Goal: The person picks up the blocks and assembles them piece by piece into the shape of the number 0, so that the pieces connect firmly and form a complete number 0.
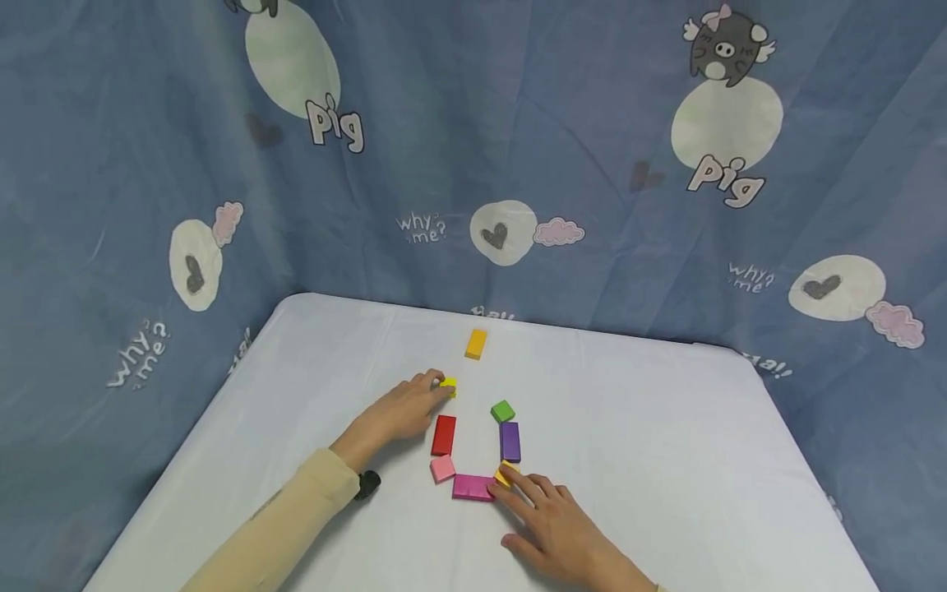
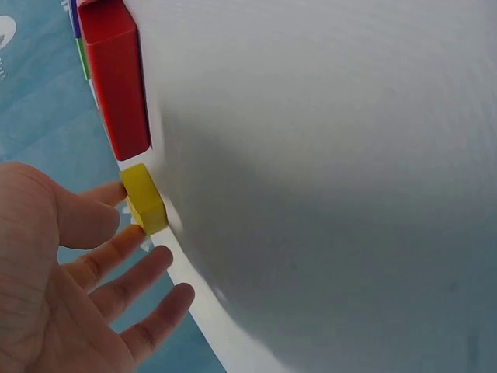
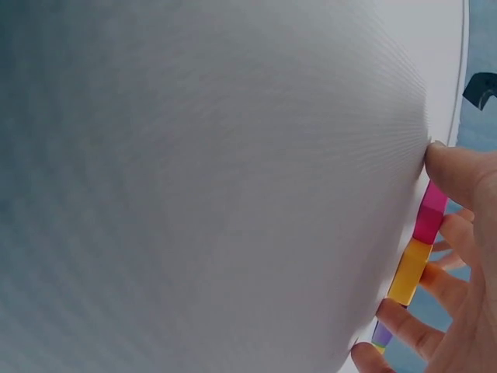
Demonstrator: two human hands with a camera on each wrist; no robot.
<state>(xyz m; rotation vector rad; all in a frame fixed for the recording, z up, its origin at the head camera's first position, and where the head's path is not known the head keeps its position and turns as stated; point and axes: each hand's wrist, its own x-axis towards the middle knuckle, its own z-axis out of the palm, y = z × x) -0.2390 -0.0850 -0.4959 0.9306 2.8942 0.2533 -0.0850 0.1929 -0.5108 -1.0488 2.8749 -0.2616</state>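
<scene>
My left hand (image 1: pixel 409 407) reaches over the left side of the layout, with fingertips at a small yellow block (image 1: pixel 448 383). In the left wrist view, two fairly straight fingers touch the yellow block (image 2: pixel 144 199), while the thumb stands off it. A red block (image 1: pixel 444 435) lies just nearer than that hand. On the right, my right hand (image 1: pixel 556 522) is spread low over the table, its fingertips on a yellow-orange block (image 1: pixel 506 474) and the right end of a magenta block (image 1: pixel 471 487). The right wrist view shows the orange block (image 3: pixel 409 272) beside the fingers.
A pink block (image 1: pixel 442 469) sits between red and magenta. Up the right side are a purple block (image 1: pixel 510 441) and a green block (image 1: pixel 502 411). An orange block (image 1: pixel 476 344) lies farther back on the white table (image 1: pixel 644 427). A blue printed curtain (image 1: pixel 592 164) hangs behind.
</scene>
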